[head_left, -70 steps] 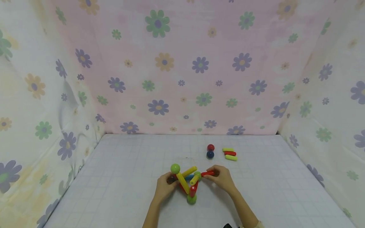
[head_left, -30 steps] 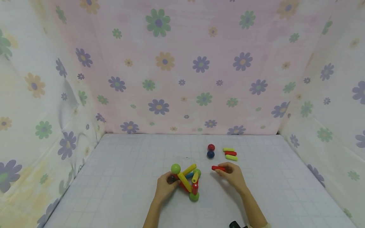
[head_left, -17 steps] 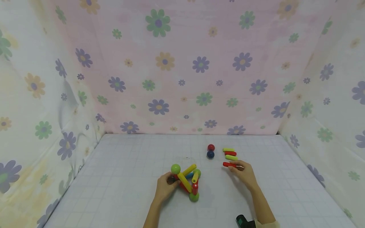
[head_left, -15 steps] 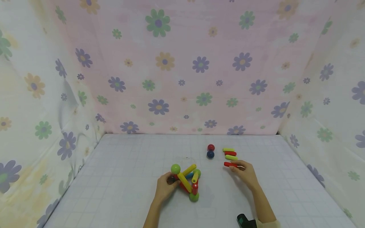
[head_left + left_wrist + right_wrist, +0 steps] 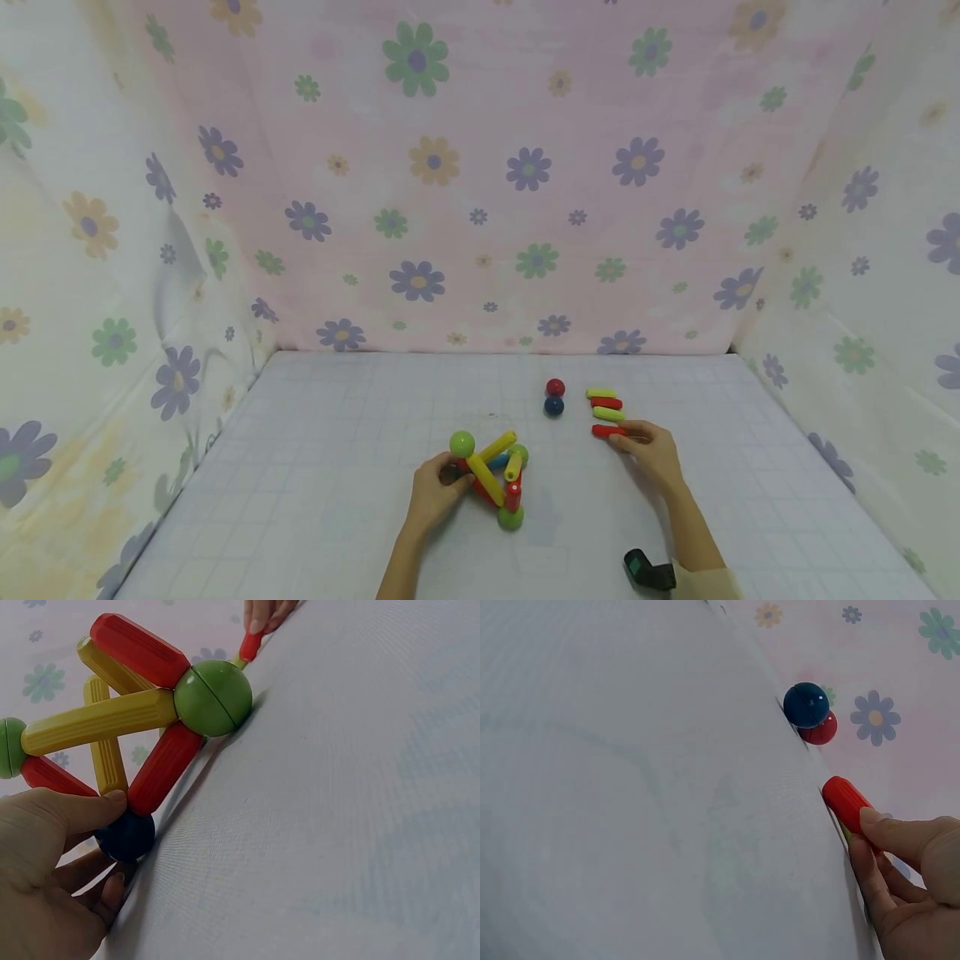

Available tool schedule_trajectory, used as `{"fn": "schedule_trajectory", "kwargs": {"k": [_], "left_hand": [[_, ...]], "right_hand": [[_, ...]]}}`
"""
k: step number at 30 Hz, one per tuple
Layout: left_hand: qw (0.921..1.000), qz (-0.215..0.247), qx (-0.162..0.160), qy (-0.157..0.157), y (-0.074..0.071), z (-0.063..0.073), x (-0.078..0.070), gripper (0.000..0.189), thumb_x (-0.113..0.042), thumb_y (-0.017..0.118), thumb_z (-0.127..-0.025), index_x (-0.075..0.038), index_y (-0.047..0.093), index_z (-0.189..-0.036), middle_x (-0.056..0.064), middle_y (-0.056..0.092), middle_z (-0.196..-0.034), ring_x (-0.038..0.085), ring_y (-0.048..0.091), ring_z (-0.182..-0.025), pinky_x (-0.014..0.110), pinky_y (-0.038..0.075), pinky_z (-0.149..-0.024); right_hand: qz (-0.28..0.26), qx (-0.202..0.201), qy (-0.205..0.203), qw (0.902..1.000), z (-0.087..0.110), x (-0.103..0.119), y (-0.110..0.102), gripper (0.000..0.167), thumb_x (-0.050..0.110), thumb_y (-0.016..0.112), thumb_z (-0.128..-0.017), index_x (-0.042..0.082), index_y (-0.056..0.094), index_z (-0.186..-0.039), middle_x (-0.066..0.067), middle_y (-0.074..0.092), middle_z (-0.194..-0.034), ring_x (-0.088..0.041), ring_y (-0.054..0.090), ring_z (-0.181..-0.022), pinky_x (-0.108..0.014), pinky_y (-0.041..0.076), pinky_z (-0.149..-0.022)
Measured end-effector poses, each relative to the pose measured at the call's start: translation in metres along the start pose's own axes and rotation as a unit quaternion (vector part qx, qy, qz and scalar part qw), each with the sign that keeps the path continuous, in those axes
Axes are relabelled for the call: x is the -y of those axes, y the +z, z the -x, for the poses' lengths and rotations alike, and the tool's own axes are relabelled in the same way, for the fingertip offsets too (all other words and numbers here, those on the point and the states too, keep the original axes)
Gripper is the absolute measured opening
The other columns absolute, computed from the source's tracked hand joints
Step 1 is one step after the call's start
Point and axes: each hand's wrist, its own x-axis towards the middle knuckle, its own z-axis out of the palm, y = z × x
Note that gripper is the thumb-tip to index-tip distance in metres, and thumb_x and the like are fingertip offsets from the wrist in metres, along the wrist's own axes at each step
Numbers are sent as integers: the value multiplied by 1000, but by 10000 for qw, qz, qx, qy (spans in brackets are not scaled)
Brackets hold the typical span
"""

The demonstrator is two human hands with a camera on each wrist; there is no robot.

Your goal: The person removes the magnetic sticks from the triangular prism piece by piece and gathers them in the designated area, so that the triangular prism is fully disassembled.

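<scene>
A structure of magnetic rods and balls (image 5: pixel 486 479) stands mid-table, built from yellow, red and blue rods joined by green balls and a dark blue ball (image 5: pixel 127 836). My left hand (image 5: pixel 435 492) grips that dark blue ball at the structure's left corner, thumb on top and fingers below. Further right, my right hand (image 5: pixel 654 454) pinches a red magnetic rod (image 5: pixel 607 431) between thumb and fingers, low over the table, just in front of a lime-yellow rod (image 5: pixel 608 414). In the right wrist view the same red rod (image 5: pixel 845 799) points away from the fingertips.
Behind the held rod lie a loose red rod (image 5: pixel 607 403) and another lime-yellow rod (image 5: pixel 601 393). Left of them sit a red ball (image 5: pixel 555 387) and a dark blue ball (image 5: pixel 553 406), touching. Flowered cloth walls (image 5: pixel 480 250) enclose the table's back and sides.
My right hand has pulled the red rod off the structure's right green ball and carried it right, to the front of the loose rods. The left hand stays on its ball; the structure shifted slightly.
</scene>
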Motion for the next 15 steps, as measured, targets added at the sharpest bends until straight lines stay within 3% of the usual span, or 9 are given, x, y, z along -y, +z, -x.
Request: {"fn": "schedule_trajectory", "kwargs": {"k": [7, 15], "left_hand": [[10000, -32, -5, -83, 0, -1, 0, 23, -7, 74, -75, 0, 67, -96, 9, 68, -92, 19, 59, -81, 24, 47, -69], [10000, -46, -19, -58, 0, 0, -1, 23, -7, 74, -76, -1, 67, -97, 10, 68, -94, 23, 61, -84, 26, 49, -71]], "right_hand": [[158, -172, 20, 9997, -5, 0, 2, 41, 24, 71, -85, -4, 62, -113, -19, 66, -107, -8, 59, -84, -13, 43, -72], [234, -240, 115, 9994, -10, -2, 3, 37, 23, 71, -84, -3, 64, -109, -20, 66, -106, -16, 62, -84, -18, 44, -72]]}}
